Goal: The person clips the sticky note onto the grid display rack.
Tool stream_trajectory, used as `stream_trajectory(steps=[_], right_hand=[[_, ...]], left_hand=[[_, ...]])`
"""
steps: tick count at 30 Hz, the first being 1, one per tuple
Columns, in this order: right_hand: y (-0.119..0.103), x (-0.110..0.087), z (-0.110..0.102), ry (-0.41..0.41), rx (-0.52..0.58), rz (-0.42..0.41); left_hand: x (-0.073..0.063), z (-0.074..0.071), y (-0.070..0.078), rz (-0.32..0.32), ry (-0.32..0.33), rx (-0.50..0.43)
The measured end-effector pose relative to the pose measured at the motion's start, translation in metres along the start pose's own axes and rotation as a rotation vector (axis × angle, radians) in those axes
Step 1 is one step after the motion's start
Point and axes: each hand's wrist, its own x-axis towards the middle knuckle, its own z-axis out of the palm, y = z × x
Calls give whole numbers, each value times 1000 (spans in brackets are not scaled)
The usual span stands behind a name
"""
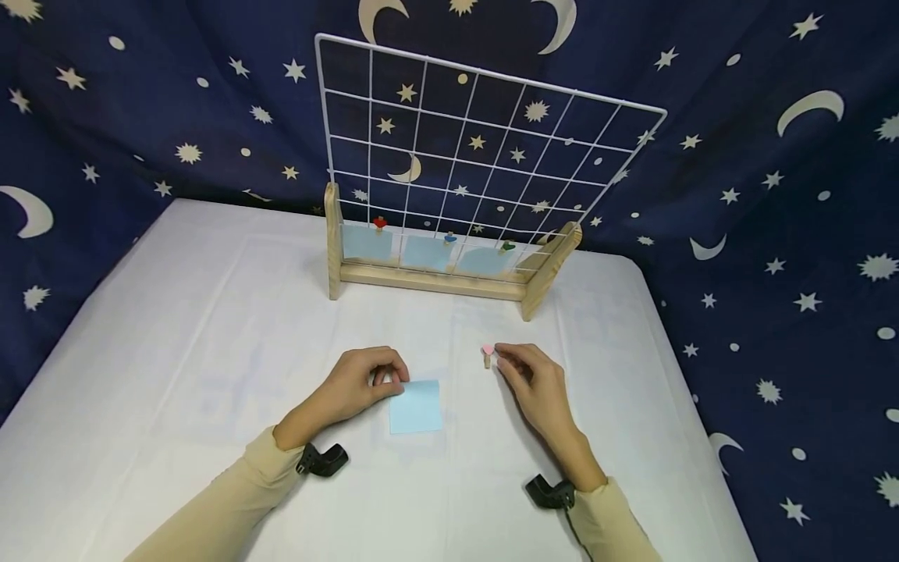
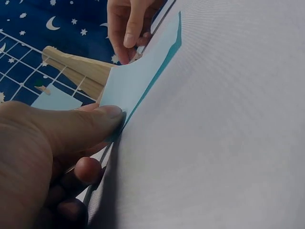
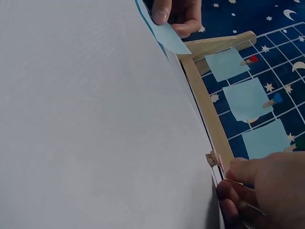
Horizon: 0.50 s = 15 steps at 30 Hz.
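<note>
A light blue sticky note (image 1: pixel 415 407) lies at the middle of the white table. My left hand (image 1: pixel 365 379) pinches its upper left corner between thumb and fingers, and in the left wrist view the note (image 2: pixel 138 71) bends up a little. A small wooden clothespin with a pink heart (image 1: pixel 488 356) is on the table to the right of the note. Beside it is my right hand (image 1: pixel 537 386), thumb and index finger bent and apart, their tips close to the heart. In the right wrist view the clothespin (image 3: pixel 212 158) shows just past the fingertips.
A white wire grid (image 1: pixel 485 148) in a wooden stand (image 1: pixel 428 282) stands at the back. Three blue notes (image 1: pixel 425 253) hang on it by clothespins with red, blue and green hearts. A dark curtain (image 1: pixel 772 234) with moons and stars surrounds the table (image 1: pixel 232 375).
</note>
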Motion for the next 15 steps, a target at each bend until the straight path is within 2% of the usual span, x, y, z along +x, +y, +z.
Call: stream_trajectory(steps=[5, 15], right_hand=[[-2, 8, 0, -54, 24, 0], [-1, 9, 5, -70, 55, 27]], left_hand=[[3, -3, 2, -8, -2, -17], [0, -4, 4, -48, -11, -88]])
